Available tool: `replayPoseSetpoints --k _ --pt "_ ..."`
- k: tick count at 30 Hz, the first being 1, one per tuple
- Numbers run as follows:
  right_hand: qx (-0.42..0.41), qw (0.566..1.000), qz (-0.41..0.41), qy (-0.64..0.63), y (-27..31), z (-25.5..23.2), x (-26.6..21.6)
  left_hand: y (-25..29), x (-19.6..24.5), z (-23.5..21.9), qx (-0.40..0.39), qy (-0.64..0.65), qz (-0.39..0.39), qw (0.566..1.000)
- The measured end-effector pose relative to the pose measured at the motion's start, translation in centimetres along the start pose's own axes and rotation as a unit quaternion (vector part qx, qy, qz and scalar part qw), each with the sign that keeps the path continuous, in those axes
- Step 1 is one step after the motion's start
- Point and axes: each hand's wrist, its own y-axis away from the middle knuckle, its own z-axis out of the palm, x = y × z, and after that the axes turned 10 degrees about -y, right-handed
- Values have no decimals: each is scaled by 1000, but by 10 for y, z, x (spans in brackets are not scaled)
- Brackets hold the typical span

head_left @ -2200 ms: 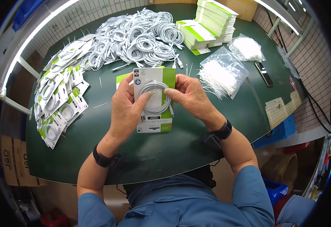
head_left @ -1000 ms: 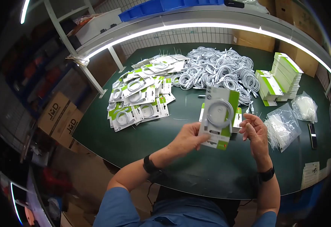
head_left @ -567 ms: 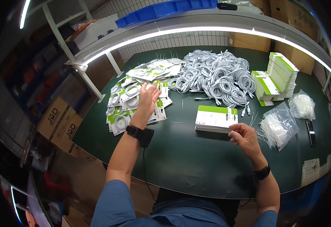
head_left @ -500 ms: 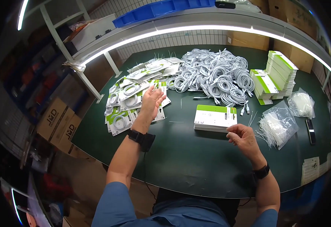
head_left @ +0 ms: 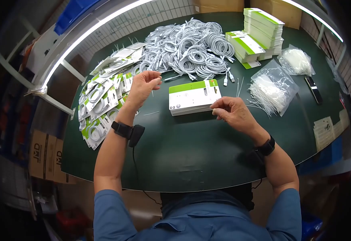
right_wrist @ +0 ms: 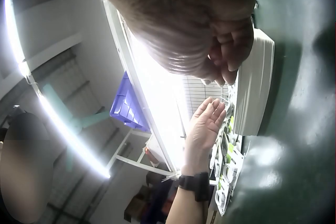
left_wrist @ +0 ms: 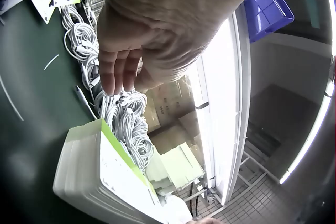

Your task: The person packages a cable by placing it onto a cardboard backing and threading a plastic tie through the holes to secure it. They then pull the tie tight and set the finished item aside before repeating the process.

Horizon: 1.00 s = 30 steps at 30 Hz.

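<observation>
Left hand: it hovered over the dark green table, with fingers loosely bent and the thumb close to them; nothing could be seen in its hold.
Right hand: it was partly open, thumb and forefinger bent toward each other beside the near right corner of the card stack. No held thing showed. Whether a fingertip touched the cards was hard to tell, as the wrist view was dim there.
Stack position: it lay flat on the table between the two hands, green band along its far side, white face up.
Left side: a sprawling heap of packed cards bore coiled pale cables.
Far side: a broad pile of loose cables sat beyond the stack; taller stacks of cards stood to its right.
Right side: a clear bag of white ties lay near a second bag, with a phone just beside them.
Wrists: each wore a black band, the left one with a dark block attached.
Overhead: a blue tray rested beyond the bright light strip.
</observation>
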Motion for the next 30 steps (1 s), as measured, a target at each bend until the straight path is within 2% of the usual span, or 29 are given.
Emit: replayPoseSetpoints --k 3,4,6,7,8,10,11,14,18,23,26,30 --pt "3 1000 -1 -22 -1 -1 -2 -33 3 3 -8 -62 14 998" --pt "10 1000 -1 -21 0 -3 -2 -47 2 2 3 -125 47 991" --pt "14 1000 0 -22 -1 -6 0 -74 -2 -2 34 -247 112 962" --pt "13 1000 2 -25 -2 -5 1 -87 -7 -7 34 -248 113 962" --pt "12 1000 0 -27 -2 -5 2 -100 -11 -13 76 -327 114 935" --pt "15 1000 11 -11 -1 -6 0 -119 -26 -25 158 -478 112 857" --pt "16 1000 14 -2 -2 -7 0 -122 -35 -27 160 -480 114 855" --pt "11 1000 13 9 -1 -6 3 -121 -71 -20 64 -567 3 821" --pt "9 1000 15 16 -2 -4 5 -122 -96 -17 119 -566 -9 815" --pt "3 1000 14 19 -1 -3 5 -97 -47 -17 145 -519 -48 841" --pt "3 1000 10 20 -1 -2 5 -93 -29 -21 83 -551 -118 822" --pt "4 1000 -3 28 -2 -3 8 -71 -11 -20 144 -519 -79 839"
